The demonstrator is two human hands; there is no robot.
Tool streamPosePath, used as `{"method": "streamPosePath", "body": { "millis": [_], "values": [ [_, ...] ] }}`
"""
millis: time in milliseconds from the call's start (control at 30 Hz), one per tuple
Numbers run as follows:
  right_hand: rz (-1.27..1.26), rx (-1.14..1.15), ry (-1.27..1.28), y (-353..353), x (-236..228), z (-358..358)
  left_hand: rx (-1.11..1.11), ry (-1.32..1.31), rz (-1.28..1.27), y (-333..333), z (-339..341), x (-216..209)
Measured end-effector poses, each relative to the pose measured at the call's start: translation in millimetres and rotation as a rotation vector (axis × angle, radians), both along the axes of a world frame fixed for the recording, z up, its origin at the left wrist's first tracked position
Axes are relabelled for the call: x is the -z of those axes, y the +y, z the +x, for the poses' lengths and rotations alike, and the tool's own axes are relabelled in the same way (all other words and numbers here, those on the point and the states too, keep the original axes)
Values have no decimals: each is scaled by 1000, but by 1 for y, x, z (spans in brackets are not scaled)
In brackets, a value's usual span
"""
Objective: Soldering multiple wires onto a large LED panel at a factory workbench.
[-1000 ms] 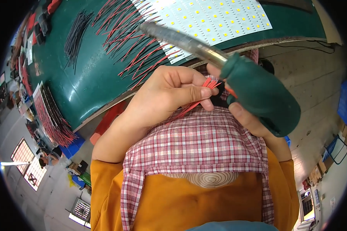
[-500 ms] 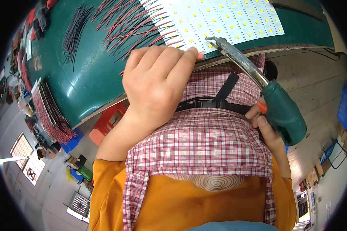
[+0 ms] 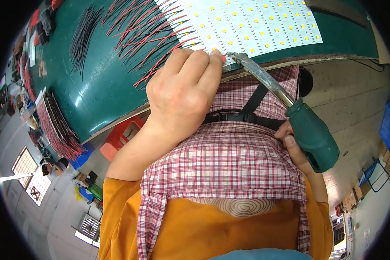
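Note:
My right hand (image 3: 290,141), partly hidden behind the handle, holds a soldering iron (image 3: 314,136) with a thick green grip and a grey metal barrel. Its blackened tip lies just right of my left hand's fingertips, at the board's near edge. My left hand (image 3: 182,86) is closed, back upward, its fingertips pressed together there. What it pinches is hidden; a small red piece shows beside the index finger. Beyond lies a white LED board (image 3: 247,26) dotted with yellow squares. Red and black wires (image 3: 149,39) stick out along its left edge.
A bundle of black wires (image 3: 84,39) lies on the green tabletop (image 3: 104,91). At the table's left edge rests a wired stack of strips (image 3: 58,125). Under the table is a red stool (image 3: 121,136). A dark flat bar (image 3: 338,11) lies at the far right.
The soldering iron has come down and left, bringing its tip close to my left fingertips. My left hand has shifted slightly right. The board has moved a little.

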State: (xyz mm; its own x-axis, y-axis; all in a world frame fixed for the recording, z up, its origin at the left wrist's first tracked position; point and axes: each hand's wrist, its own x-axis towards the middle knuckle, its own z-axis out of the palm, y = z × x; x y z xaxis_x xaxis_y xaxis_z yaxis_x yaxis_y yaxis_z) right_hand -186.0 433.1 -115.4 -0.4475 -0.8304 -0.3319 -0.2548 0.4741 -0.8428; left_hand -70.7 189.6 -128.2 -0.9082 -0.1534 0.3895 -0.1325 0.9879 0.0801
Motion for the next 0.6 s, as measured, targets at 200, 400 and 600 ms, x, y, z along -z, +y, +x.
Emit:
{"method": "streamPosePath", "body": {
  "millis": [200, 400, 600],
  "values": [
    [-74, 46, -123, 9, 9, 3, -23, -15, -16, 2, -1, -2],
    [-49, 142, -291, -4, -9, -1, -12, 23, -40, 4, -2, -3],
    [-86, 210, -382, -7, -6, 0, -12, 103, 218, -8, -4, -12]
  ]
}}
